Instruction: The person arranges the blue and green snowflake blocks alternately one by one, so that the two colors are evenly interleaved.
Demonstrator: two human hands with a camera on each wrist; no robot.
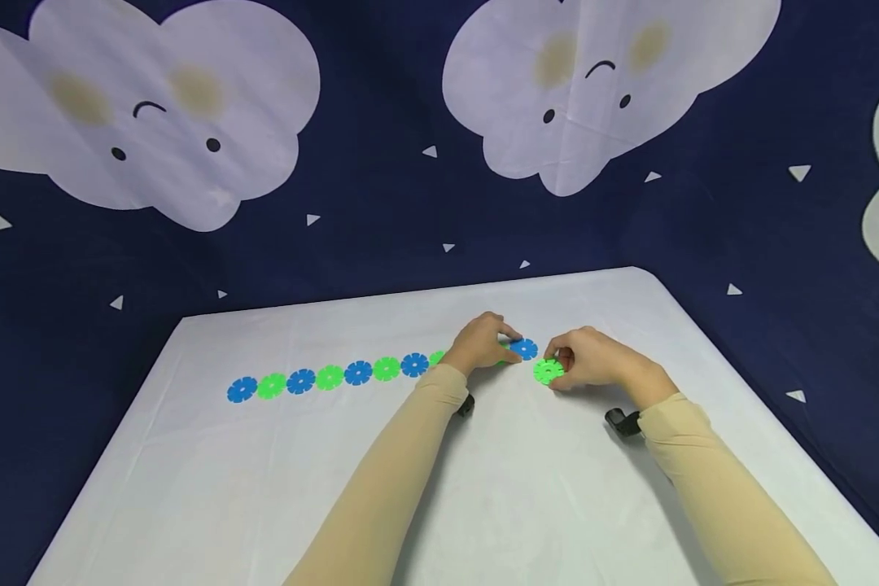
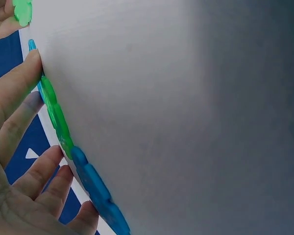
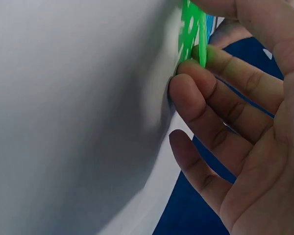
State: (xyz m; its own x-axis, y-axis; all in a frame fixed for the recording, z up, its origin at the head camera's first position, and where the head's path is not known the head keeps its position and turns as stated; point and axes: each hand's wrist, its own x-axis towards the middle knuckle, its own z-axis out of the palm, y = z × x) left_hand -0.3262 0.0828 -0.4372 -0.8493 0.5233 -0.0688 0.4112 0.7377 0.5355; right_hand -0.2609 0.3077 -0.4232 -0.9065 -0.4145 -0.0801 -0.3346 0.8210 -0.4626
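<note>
A row of flat notched building discs, blue and green by turns, lies on the table. My left hand (image 1: 481,342) is over the right part of the row and hides some discs. Its thumb and index finger hold the edges of the blue disc (image 1: 523,349) at the row's right end; its other fingertips rest along the row in the left wrist view. Just right of and nearer than that disc, my right hand (image 1: 593,358) pinches a green disc (image 1: 548,372) between thumb and fingers. In the right wrist view this green disc (image 3: 202,39) looks tilted up from the table.
The row runs left to another blue disc (image 1: 242,390). A white cloth covers the table (image 1: 264,505). Behind it hangs a dark blue curtain (image 1: 381,203) with clouds and small white triangles. A black wrist device (image 1: 621,422) shows under the right wrist.
</note>
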